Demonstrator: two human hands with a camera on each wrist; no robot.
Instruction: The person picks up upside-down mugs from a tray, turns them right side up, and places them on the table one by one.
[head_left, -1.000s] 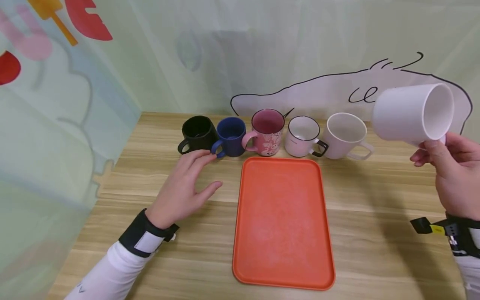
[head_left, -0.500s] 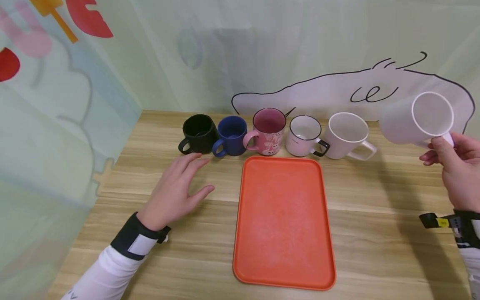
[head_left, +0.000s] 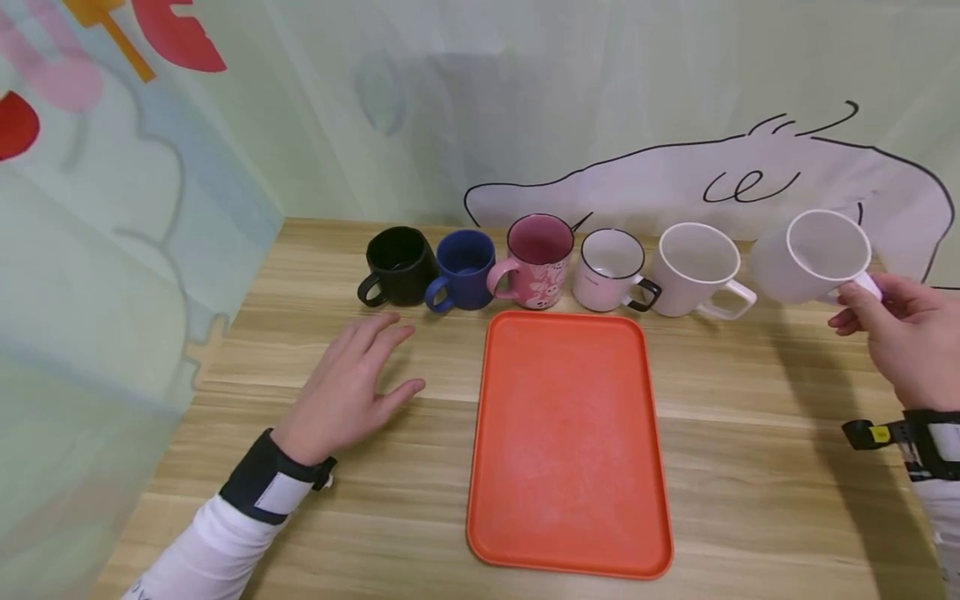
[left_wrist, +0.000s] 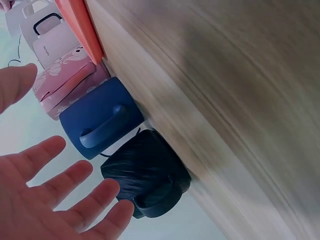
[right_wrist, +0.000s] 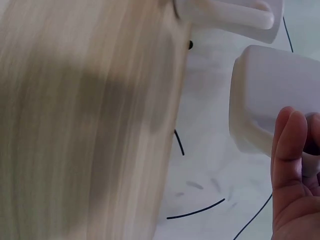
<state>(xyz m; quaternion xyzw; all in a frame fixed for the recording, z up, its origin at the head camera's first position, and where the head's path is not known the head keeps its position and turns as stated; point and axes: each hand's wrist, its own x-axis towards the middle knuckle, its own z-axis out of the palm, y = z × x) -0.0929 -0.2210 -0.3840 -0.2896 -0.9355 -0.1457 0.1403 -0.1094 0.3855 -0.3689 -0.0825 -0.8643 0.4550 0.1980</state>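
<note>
My right hand [head_left: 911, 337] pinches the handle of a white mug [head_left: 787, 267], tilted with its mouth up and toward me at the right end of the mug row. In the right wrist view that mug [right_wrist: 275, 95] hangs off the wooden table, its base showing. Beside it stands a larger white mug [head_left: 693, 271] with its handle to the right. My left hand [head_left: 341, 392] hovers over the wood with fingers spread, holding nothing. Closest to it are a black mug [head_left: 405, 271] and a blue mug [head_left: 467, 271], also seen past its fingers in the left wrist view.
A pink patterned mug [head_left: 542, 267] and a white mug with black rim and handle [head_left: 609, 275] complete the row along the back edge. An orange-red tray [head_left: 570, 450] lies in front of them on the wooden table [head_left: 750, 500]. A printed curtain [head_left: 600, 92] rises behind.
The white mug in my right hand has come down and turned more upright, toward the row's right end. My left hand has drawn back slightly from the black and blue mugs.
</note>
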